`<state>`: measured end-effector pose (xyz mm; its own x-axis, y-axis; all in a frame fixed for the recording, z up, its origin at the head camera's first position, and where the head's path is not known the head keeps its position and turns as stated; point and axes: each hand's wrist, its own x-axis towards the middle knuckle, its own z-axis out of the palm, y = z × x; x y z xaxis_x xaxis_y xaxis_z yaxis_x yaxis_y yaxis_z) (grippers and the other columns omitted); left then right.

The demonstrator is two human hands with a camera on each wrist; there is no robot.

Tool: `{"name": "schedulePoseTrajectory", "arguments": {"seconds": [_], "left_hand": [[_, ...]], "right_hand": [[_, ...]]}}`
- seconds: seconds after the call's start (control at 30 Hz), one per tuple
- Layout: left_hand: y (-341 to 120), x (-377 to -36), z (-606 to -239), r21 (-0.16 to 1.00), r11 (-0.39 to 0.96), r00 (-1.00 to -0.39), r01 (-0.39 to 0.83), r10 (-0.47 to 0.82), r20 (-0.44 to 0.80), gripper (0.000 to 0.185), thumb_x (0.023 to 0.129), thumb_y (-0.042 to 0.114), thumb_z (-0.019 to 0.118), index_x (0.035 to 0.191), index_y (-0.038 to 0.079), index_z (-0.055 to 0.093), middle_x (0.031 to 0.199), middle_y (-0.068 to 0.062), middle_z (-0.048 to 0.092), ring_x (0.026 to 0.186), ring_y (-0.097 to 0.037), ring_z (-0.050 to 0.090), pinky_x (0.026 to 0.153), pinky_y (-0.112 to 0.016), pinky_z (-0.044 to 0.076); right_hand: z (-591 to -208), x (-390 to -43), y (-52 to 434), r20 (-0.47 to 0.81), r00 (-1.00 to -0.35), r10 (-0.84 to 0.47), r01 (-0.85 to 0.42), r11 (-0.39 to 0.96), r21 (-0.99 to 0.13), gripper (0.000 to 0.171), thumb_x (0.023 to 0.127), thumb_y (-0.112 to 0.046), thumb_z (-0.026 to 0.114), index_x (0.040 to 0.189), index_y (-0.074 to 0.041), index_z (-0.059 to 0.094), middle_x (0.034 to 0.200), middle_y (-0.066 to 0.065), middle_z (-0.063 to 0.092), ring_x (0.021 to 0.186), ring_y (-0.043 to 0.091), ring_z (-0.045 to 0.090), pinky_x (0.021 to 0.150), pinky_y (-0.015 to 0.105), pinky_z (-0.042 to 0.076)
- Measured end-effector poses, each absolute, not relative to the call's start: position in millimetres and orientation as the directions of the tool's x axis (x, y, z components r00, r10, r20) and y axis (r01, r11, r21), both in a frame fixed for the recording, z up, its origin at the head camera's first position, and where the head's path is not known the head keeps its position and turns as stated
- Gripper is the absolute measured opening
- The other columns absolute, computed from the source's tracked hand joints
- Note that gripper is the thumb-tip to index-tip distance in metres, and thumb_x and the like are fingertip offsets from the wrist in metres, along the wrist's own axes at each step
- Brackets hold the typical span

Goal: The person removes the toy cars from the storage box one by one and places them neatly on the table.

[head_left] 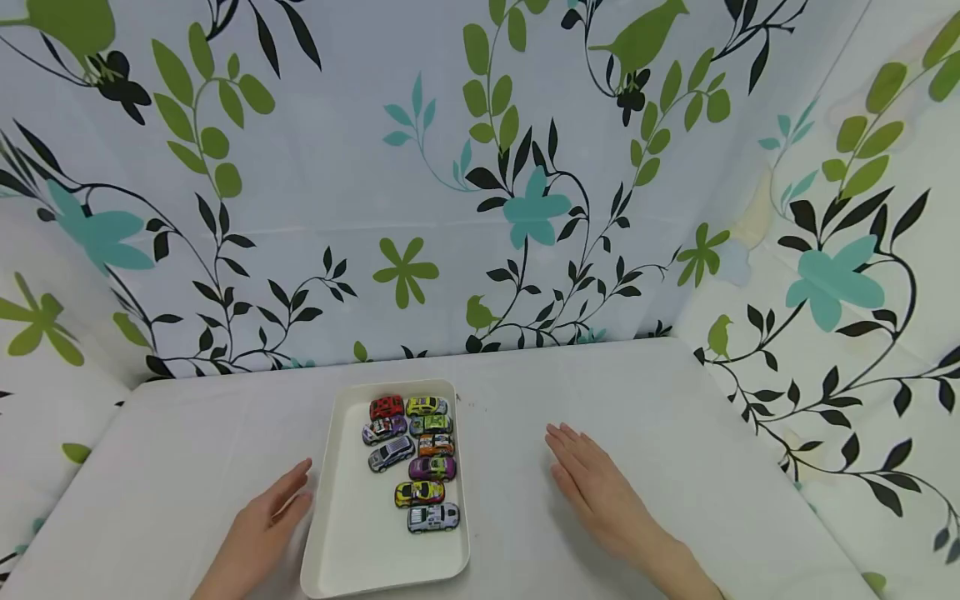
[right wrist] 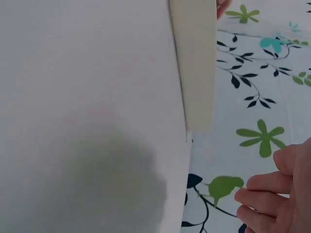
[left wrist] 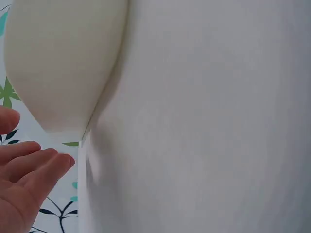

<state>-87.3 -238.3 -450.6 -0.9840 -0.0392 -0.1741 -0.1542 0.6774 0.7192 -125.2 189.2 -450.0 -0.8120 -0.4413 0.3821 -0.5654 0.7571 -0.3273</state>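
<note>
Head cam looks forward and down from above the table (head_left: 675,400), tray (head_left: 341,500) low centre, patterned backdrop (head_left: 480,167) filling the upper half. Left wrist cam sits very close, low beside the tray's outer wall (left wrist: 58,63), fingers (left wrist: 34,165) at lower left. Right wrist cam is equally close on the other side; all three share tray, table and backdrop.

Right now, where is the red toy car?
In the head view, the red toy car sits at the far left end of the cars in the white tray, beside a yellow car and just beyond a purple-and-white car.
</note>
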Motion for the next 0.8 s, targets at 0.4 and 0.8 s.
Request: {"name": "schedulePoseTrajectory", "arguments": {"seconds": [0.4,0.8], "left_hand": [[-242,-93,-471,0.891,0.416,-0.983,-0.181,-0.045,-0.179,0.064,0.097,0.03,0.066,0.151,0.005,0.041,0.151,-0.018,0.046,0.129,-0.012,0.055,0.094,-0.02,0.052],[-245,-93,-496,0.965,0.17,-0.979,-0.199,-0.072,-0.19,0.069,0.095,0.03,0.07,0.153,0.007,0.039,0.156,-0.015,0.039,0.112,0.018,0.049,0.092,-0.01,0.048]], "right_hand": [[-439,-123,128,0.283,-0.731,-0.621,-0.68,0.629,-0.376,0.038,0.101,-0.027,0.06,0.135,-0.009,0.062,0.14,0.001,0.058,0.136,0.027,0.049,0.116,0.045,0.038],[-447,-128,86,0.197,-0.673,-0.713,-0.726,0.586,-0.359,0.025,0.095,-0.024,0.069,0.119,-0.015,0.07,0.117,-0.007,0.065,0.128,0.021,0.053,0.116,0.04,0.038]]}}
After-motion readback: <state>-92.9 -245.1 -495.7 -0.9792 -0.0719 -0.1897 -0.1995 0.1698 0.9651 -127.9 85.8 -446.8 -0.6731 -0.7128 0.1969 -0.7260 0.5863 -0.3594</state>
